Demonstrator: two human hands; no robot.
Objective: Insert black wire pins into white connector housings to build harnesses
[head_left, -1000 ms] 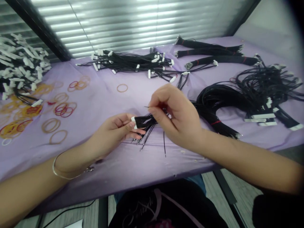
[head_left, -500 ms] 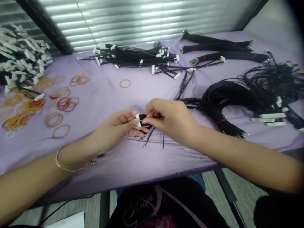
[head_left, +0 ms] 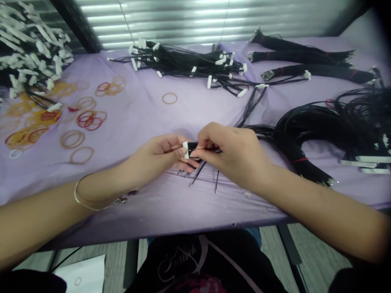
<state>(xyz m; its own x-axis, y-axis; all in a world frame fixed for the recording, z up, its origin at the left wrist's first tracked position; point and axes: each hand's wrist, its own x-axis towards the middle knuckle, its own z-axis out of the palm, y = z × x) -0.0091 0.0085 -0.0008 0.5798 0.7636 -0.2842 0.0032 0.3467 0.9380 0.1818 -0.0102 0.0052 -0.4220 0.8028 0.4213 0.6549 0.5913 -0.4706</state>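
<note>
Between thumb and fingers, my left hand point(head_left: 163, 156) pinches a small white connector housing point(head_left: 185, 150). Black wires point(head_left: 192, 147) run out of the housing's right side. Close on the right, my right hand point(head_left: 226, 150) has its thumb and index finger pinched on a black wire beside the housing; its other fingers are curled. Below both hands, several loose wire ends point(head_left: 191, 184) with metal tips hang over the purple cloth. Whether the pinched wire's tip is inside the housing cannot be made out.
Rubber bands point(head_left: 72, 139) lie scattered at left, near a heap of white connectors point(head_left: 36, 49). Finished-looking wire harnesses point(head_left: 189, 61) lie at the back. Tied black wire bundles point(head_left: 320, 73) and a curved bundle point(head_left: 293, 138) occupy the right of the purple cloth point(head_left: 137, 110).
The camera view has shifted, so hands and table things sit a little differently in the picture. Both hands keep their pinch on the connector housing and wire.
</note>
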